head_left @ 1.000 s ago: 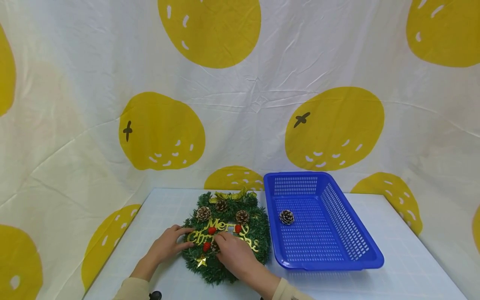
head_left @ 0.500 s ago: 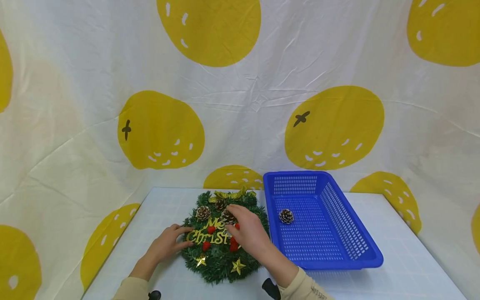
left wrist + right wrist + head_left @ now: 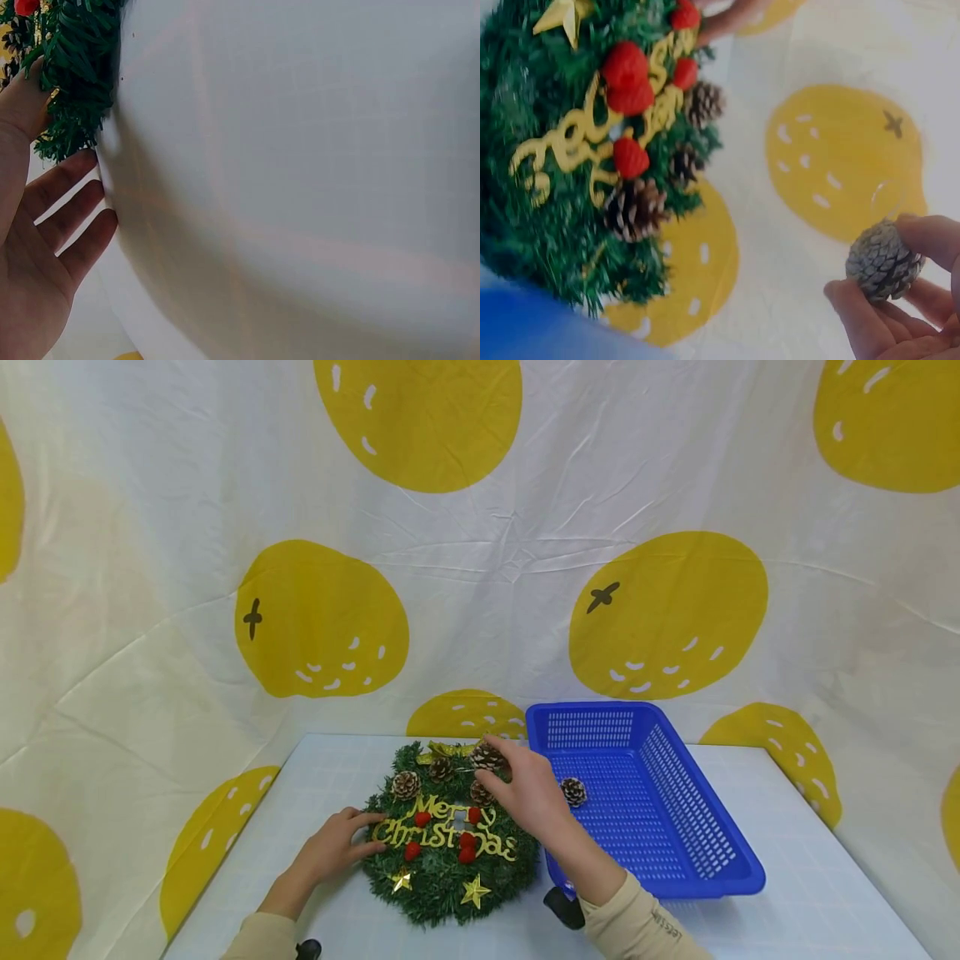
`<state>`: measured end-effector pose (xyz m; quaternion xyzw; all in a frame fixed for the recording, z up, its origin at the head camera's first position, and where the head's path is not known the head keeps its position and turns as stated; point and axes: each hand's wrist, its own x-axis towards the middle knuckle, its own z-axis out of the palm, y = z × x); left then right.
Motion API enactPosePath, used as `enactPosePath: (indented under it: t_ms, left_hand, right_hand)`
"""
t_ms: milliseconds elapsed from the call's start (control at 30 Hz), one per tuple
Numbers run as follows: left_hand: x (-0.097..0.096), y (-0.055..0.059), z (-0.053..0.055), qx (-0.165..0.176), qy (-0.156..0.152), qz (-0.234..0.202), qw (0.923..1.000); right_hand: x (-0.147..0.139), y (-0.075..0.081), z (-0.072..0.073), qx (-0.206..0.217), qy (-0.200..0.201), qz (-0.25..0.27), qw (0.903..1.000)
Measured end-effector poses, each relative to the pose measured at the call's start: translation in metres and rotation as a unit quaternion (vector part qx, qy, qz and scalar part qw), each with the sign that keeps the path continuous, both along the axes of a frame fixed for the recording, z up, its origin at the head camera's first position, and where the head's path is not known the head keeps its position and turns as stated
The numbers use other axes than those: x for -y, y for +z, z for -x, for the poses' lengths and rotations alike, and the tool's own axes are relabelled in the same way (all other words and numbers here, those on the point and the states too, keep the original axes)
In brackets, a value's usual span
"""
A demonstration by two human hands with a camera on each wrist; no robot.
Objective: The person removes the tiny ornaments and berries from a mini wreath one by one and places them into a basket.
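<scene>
A green Christmas wreath (image 3: 435,900) lies on the table with gold "Merry Christmas" lettering (image 3: 420,835), red berries, and gold stars (image 3: 476,891). Three pine cones, one of them at the left (image 3: 406,785), sit on its upper part. My left hand (image 3: 333,850) rests at the wreath's left edge, fingers spread; the left wrist view shows several fingers straight against the table. My right hand (image 3: 536,785) pinches another pine cone (image 3: 885,260) between thumb and fingers, raised over the wreath's upper right. In the head view that cone overlaps the gold ribbon.
A blue plastic basket (image 3: 738,864) stands right beside the wreath, with a single pine cone (image 3: 573,791) inside; my right forearm crosses its near left corner. Behind the white table (image 3: 817,877) hangs a cloth (image 3: 480,610) printed with yellow fruit.
My right hand has risen from the wreath's lower middle with a pine cone, moving up and right and uncovering the lettering and right star. My left hand has stayed put.
</scene>
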<state>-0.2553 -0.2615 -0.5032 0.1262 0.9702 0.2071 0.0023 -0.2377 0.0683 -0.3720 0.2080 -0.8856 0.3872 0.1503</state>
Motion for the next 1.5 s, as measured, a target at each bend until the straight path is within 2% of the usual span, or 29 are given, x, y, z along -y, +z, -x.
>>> enactPosePath:
  t_ms: [200,533,700,900,1100,1300,1500]
  left_hand:
    - [0.000,-0.001,0.000,0.002,-0.001,0.000,1.0000]
    - [0.000,-0.001,-0.001,0.003,0.000,0.001,1.0000]
    - [-0.001,-0.001,-0.001,0.006,0.001,-0.001,1.0000]
    - [-0.001,-0.001,0.000,0.003,-0.002,-0.002,1.0000]
    - [0.000,-0.001,0.000,0.003,-0.003,-0.001,1.0000]
    - [0.001,-0.001,0.000,0.001,-0.004,0.000,1.0000]
    - [0.001,-0.001,0.001,-0.007,-0.009,-0.003,0.9999]
  right_hand:
    - [-0.013,0.006,0.013,0.008,-0.027,0.013,0.9995]
    - [-0.038,0.012,0.042,0.079,-0.056,0.054,0.9938]
    - [-0.050,0.012,0.056,0.101,-0.075,0.046,0.9910]
    - [-0.059,0.006,0.068,0.104,-0.098,0.031,0.9892]
    - [-0.070,-0.007,0.081,0.119,-0.117,0.007,0.9859]
    - [-0.079,-0.019,0.093,0.152,-0.117,0.008,0.9814]
    - [-0.082,-0.025,0.097,0.158,-0.116,-0.014,0.9805]
